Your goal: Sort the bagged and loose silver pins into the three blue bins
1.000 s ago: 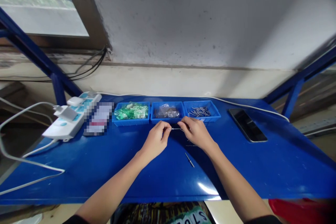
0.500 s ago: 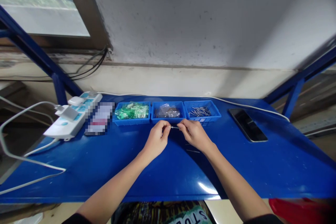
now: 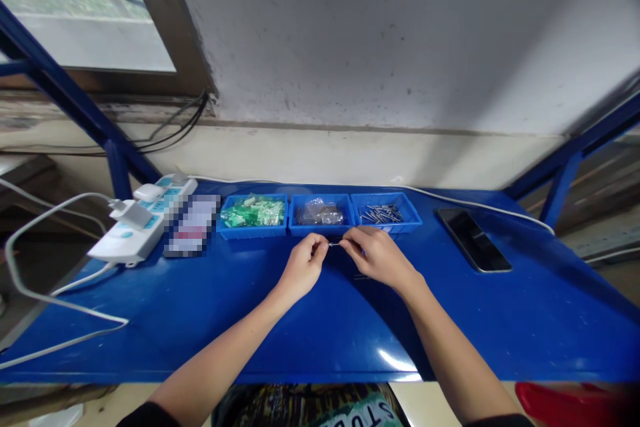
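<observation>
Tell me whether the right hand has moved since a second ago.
Barely: the right hand stays just in front of the pin tray, pinching a thin pin with the left hand.

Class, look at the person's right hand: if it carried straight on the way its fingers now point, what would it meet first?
The right hand points leftward along the thin metal pin, so it would probably meet the left hand first, which pinches the pin's other end. Depth is hard to judge.

Left hand (image 3: 305, 265) and right hand (image 3: 376, 255) pinch one thin metal pin (image 3: 335, 243); three blue trays (image 3: 320, 225) at 12 o'clock.
</observation>
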The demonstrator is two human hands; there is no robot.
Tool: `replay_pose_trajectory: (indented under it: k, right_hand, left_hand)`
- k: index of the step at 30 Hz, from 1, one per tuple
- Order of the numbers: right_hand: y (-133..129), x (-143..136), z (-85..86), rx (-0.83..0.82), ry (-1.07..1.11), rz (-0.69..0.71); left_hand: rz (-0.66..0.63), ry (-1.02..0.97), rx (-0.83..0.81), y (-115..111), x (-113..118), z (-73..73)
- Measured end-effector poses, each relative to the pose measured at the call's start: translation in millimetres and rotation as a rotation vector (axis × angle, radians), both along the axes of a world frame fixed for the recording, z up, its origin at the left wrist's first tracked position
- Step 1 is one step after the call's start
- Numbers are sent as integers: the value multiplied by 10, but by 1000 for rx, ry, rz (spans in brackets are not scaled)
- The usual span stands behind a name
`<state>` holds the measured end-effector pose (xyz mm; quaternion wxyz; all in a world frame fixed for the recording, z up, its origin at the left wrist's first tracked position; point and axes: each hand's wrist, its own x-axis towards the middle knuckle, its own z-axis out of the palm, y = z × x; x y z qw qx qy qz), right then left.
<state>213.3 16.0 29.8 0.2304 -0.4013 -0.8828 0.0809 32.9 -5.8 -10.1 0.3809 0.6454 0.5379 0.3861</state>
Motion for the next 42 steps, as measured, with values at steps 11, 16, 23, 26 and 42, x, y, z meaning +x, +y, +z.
replay_pose_trajectory:
  k: [11, 16, 23, 26, 42]
  right_hand:
    - [266, 483, -64, 48, 230, -740]
    - [183, 250, -72, -92, 187, -356]
    - [43, 11, -66, -184, 43, -64]
    - [29, -2, -52, -194, 25, -40]
    - [3, -50, -49, -99, 2, 34]
  left_hand:
    - [-383, 805, 405, -232, 409, 0]
    - [-305, 942, 437, -202, 312, -28]
    - [-284, 897, 368, -140, 69, -35]
    - [-307, 885, 381, -142, 69, -35]
    - [-44, 509, 253, 26, -12, -58]
